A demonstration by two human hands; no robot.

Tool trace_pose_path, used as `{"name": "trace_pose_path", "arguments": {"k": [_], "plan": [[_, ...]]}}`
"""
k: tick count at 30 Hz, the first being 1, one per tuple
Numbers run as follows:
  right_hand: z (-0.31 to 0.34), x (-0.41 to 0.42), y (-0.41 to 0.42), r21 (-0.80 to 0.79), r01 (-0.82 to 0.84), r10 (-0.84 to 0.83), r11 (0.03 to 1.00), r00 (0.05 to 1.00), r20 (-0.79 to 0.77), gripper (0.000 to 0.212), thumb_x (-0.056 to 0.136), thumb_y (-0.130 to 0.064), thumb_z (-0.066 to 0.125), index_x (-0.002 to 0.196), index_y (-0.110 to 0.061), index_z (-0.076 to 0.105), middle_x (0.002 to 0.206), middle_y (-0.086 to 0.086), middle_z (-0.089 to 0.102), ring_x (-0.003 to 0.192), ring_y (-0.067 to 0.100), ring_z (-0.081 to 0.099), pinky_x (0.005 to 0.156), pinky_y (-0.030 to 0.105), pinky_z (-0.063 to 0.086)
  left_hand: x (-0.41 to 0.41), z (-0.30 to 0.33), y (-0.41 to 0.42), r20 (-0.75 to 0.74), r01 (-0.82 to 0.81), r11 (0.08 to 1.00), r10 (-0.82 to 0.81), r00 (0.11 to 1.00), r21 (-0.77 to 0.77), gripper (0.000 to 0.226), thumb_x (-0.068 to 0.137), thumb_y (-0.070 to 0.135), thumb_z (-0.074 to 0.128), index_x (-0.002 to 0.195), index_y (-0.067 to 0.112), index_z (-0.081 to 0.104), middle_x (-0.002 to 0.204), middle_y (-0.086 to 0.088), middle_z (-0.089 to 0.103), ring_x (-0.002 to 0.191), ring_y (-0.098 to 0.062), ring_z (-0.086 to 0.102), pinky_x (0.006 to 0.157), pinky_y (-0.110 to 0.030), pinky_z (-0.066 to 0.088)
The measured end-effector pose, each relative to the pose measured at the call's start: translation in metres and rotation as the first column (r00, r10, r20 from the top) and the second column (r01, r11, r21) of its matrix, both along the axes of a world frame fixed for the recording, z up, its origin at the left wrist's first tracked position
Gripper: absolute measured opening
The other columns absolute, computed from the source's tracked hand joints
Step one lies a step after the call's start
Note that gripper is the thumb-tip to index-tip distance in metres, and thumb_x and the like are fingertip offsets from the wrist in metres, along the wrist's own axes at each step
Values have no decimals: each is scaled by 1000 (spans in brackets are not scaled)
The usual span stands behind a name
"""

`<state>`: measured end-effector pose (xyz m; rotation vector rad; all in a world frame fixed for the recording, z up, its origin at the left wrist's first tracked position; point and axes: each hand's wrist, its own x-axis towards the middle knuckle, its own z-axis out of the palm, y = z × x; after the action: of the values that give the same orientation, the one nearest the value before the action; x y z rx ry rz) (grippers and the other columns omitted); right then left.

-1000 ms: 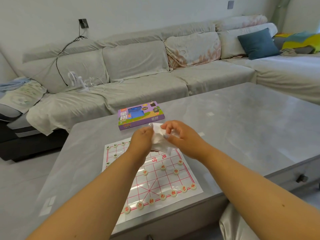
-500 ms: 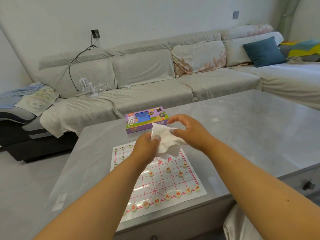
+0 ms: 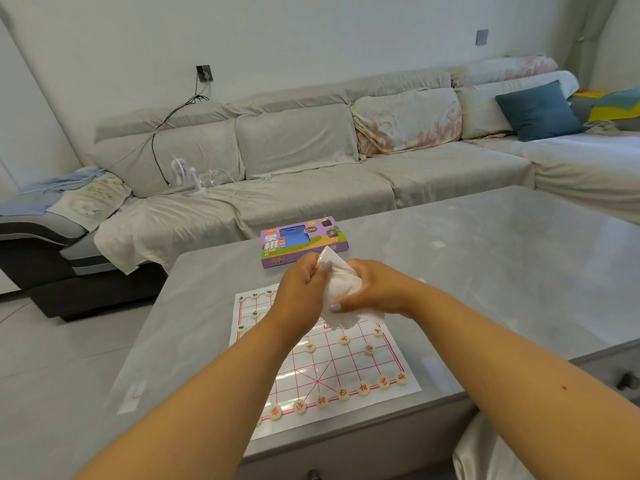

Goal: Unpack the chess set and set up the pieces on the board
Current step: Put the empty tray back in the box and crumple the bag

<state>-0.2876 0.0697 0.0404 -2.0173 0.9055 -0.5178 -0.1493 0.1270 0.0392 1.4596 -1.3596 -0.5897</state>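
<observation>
Grey sofa, white wall

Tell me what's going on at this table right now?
A person holds a crumpled white plastic bag in both hands, left hand and right hand, above a red-lined paper xiangqi board on the grey table. Round cream pieces already stand on the board. The purple cardboard game box lies beyond it.

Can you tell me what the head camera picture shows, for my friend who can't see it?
Two hands, the left hand and the right hand, scrunch a white plastic bag above a paper chess board with round pieces on a grey table. A purple box lies behind, before a sofa.
</observation>
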Motion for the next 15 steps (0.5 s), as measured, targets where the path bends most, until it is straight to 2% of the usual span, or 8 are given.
{"name": "trace_pose_path", "arguments": {"k": [3, 5, 7, 9, 11, 12, 13, 15], "plan": [[3, 3, 0, 31, -17, 16, 999, 1000, 25, 30, 72, -21, 79, 95, -21, 60, 91, -2, 66, 83, 12, 63, 70, 20, 54, 5, 1, 3, 10, 6, 1000, -6, 1000, -29, 16, 98, 23, 47, 93, 23, 61, 102, -3, 60, 93, -19, 59, 76, -31, 53], [6, 8, 0, 54, -22, 20, 998, 999, 36, 27, 71, -18, 80, 92, -17, 63, 90, 2, 68, 82, 15, 65, 70, 23, 56, 11, 3, 10, -24, 41, 999, -41, 999, 15, 14, 98, 26, 48, 99, 22, 61, 99, -1, 64, 89, -17, 62, 70, -25, 52], [9, 16, 1, 83, -31, 26, 996, 998, 54, 30, 69, -17, 82, 94, -13, 65, 89, 6, 70, 81, 17, 66, 73, 28, 56, 21, 6, 15, 18, -11, 1000, 12, 1000, -11, 15, 96, 26, 51, 101, 15, 60, 95, -1, 65, 84, -16, 62, 65, -22, 49], [9, 27, 3, 166, -61, 35, 984, 987, 159, 32, 72, -18, 79, 99, -13, 63, 93, 6, 69, 85, 19, 66, 77, 30, 55, 33, 8, 19, -5, -121, 989, 121, 993, -82, 10, 94, 22, 55, 99, 14, 58, 94, -2, 65, 83, -16, 62, 65, -27, 51], [6, 40, 7, 345, -118, 3, 931, 949, 317, 29, 81, -19, 71, 107, -13, 59, 100, 6, 67, 92, 20, 65, 81, 30, 55, 47, 10, 23, -110, -225, 968, 213, 971, -108, 10, 93, 21, 57, 102, 17, 55, 96, -4, 65, 87, -19, 65, 72, -35, 56], [4, 48, 10, 457, -161, -35, 875, 920, 391, 29, 85, -20, 66, 112, -12, 57, 104, 7, 66, 96, 22, 64, 83, 32, 55, 54, 11, 26, -174, -257, 961, 237, 956, -103, 13, 92, 21, 58, 104, 19, 53, 98, -5, 65, 88, -20, 66, 72, -35, 56], [0, 56, 14, 549, -210, -76, 809, 889, 452, 30, 87, -19, 63, 115, -10, 56, 106, 9, 66, 98, 24, 65, 83, 34, 55, 61, 11, 31, -227, -278, 956, 251, 941, -94, 16, 92, 20, 59, 106, 21, 50, 99, -7, 66, 88, -20, 67, 70, -33, 57], [-8, 74, 23, 626, -259, -135, 735, 849, 511, 30, 87, -13, 63, 116, -8, 57, 110, 13, 66, 99, 27, 65, 82, 38, 56, 76, 10, 41, -287, -307, 949, 275, 917, -73, 22, 92, 20, 59, 111, 22, 48, 102, -9, 67, 88, -20, 68, 66, -29, 55]]}}
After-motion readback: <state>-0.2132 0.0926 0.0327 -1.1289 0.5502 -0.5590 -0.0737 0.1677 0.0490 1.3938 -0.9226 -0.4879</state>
